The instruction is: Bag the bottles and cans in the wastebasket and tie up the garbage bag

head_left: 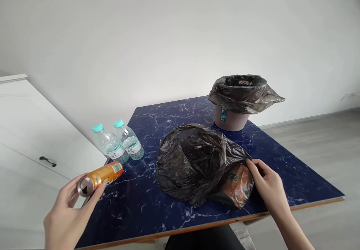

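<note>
Head view: left hand (66,214) fingers wrapped round orange can (100,178), near left off desk (292,175) edge. Right hand (266,184) fingers pinch black bag (194,160) rim, desk centre. Two bottles (119,143) far left, lined bin (239,100) far right.

Bin (230,120): far on the table (281,160), behind the bag (191,160).
Bag: mid-table; right hand (267,186) holds its right edge.
Bottles (118,143): left of the bag.
Can (99,178): in the left hand (66,220), before the bottles.
Cabinet (28,137): left of the table.
</note>
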Demonstrator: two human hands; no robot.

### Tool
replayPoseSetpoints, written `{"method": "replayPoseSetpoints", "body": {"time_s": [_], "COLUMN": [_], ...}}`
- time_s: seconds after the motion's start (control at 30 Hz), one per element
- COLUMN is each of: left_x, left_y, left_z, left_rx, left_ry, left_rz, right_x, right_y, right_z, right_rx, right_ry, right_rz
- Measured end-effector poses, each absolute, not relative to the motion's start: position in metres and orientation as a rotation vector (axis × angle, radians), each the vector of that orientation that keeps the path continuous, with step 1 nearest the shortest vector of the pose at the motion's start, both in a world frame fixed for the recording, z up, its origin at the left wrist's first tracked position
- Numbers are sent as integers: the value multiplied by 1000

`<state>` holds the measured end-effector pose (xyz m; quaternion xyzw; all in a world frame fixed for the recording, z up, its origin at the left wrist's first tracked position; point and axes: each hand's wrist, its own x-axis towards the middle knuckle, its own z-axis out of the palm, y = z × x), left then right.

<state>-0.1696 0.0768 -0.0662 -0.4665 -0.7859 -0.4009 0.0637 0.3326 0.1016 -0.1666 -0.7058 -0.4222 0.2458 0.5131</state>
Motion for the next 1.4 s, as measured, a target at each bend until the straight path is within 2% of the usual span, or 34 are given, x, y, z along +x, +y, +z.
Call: {"method": "replayPoseSetpoints", "body": {"time_s": [0.1,0.3,0.47,0.67,0.87,0.97,1.13,1.23,1.4], "left_x": [-166,-163,-167,-152,-158,-159,-136,-109,-46], "left_y": [83,97,112,126,134,134,125,120,120], "left_z": [-58,-50,-45,-24,-32,-45,-61,-64,-60], "left_rx": [-1377,-1487,-1485,-1523,-1564,-1616,-1670,-1916,-2649], "left_ry": [-2499,-2365,-2467,-2618,-2530,-2292,-1495,-1244,-1093], "left_rz": [-1222,-982,-894,-560,-624,-799,-1126,-1164,-1045], "right_x": [333,334,334,335,335,335,335,335,333], "right_y": [101,101,102,102,103,103,103,103,103], "right_z": [-166,-167,-168,-169,-170,-170,-169,-169,-168], "right_rx": [-1703,-1719,-1697,-1702,-1702,-1700,-1695,-1690,-1676], "right_ry": [-1012,-1019,-1025,-1013,-1015,-1015,-1011,-1011,-1011], "right_rz": [592,585,590,611,610,607,603,605,609]}}
